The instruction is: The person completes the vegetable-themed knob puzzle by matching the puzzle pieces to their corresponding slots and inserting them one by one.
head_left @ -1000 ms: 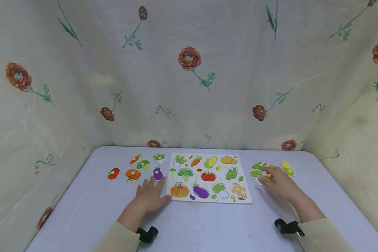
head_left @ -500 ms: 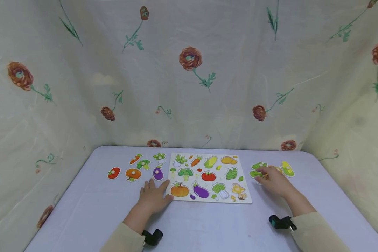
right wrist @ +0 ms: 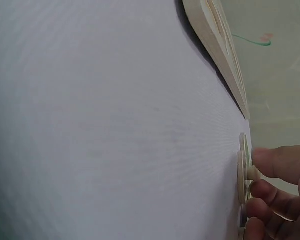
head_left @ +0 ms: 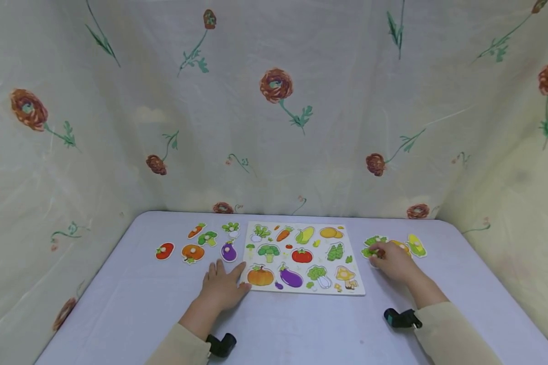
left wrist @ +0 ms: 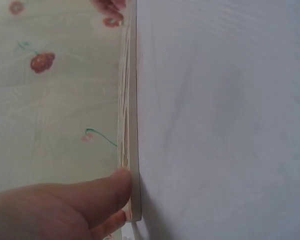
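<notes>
A white vegetable puzzle board (head_left: 319,256) lies flat on the table, with coloured vegetable pictures in its outlines. My left hand (head_left: 221,286) rests at its lower left corner, fingers fairly straight and spread. In the left wrist view the thumb (left wrist: 112,192) presses on the board's edge. To the right of the board, my right hand (head_left: 395,263) is over a small group of pieces. Its thumb and index finger pinch the small knob (right wrist: 253,173) of a leafy green puzzle piece (head_left: 367,252), which sits low at the table surface and is partly hidden by the fingers.
Beside the right hand lie another green piece (head_left: 375,240), a yellow-orange piece (head_left: 401,246) and a corn piece (head_left: 417,245). Left of the board are several knobbed pieces, among them a tomato (head_left: 165,251), a pumpkin (head_left: 193,253) and an eggplant (head_left: 229,251). A flowered curtain (head_left: 274,132) surrounds the table.
My right hand has moved slightly left and closed its fingertips at the leafy green piece, uncovering more of the yellow-orange piece. My left hand has shifted slightly right against the board's corner.
</notes>
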Tool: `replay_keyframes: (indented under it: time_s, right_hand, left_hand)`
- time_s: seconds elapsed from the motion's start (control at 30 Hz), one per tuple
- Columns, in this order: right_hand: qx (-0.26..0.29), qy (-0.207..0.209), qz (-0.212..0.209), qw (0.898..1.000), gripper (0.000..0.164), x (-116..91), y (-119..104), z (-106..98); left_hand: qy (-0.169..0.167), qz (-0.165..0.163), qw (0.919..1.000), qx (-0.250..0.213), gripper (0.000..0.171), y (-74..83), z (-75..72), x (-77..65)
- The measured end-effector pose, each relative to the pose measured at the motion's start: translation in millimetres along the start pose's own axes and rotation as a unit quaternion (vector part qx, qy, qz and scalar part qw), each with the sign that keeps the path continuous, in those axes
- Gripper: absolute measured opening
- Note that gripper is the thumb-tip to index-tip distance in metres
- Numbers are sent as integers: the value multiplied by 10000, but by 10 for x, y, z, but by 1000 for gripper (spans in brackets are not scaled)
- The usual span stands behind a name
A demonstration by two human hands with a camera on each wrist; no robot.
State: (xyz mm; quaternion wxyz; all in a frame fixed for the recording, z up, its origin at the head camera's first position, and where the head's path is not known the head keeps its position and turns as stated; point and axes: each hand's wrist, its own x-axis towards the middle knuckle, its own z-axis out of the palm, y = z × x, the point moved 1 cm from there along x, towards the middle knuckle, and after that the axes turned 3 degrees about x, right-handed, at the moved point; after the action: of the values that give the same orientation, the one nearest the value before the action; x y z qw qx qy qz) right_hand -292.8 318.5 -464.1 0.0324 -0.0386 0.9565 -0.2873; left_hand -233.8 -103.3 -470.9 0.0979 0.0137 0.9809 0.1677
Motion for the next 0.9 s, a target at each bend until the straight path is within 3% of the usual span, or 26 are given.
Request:
replay_keyframes:
  time_s: [0.27,0.6,0.9]
  right_hand:
    - [-61,64,153,9998,14,51,54,15]
    - [-132,48,311,9994,10,82,80,66]
    - [-125,88,114,9998,9,16,-8,-6]
  left_hand:
    - [-87,68,9999,-129,62,-17,-35,-9]
    - [-174,55,9993,-316,63,-51,-46,-36]
    - [-188,85,9994,-265,63,-35,-68,-29]
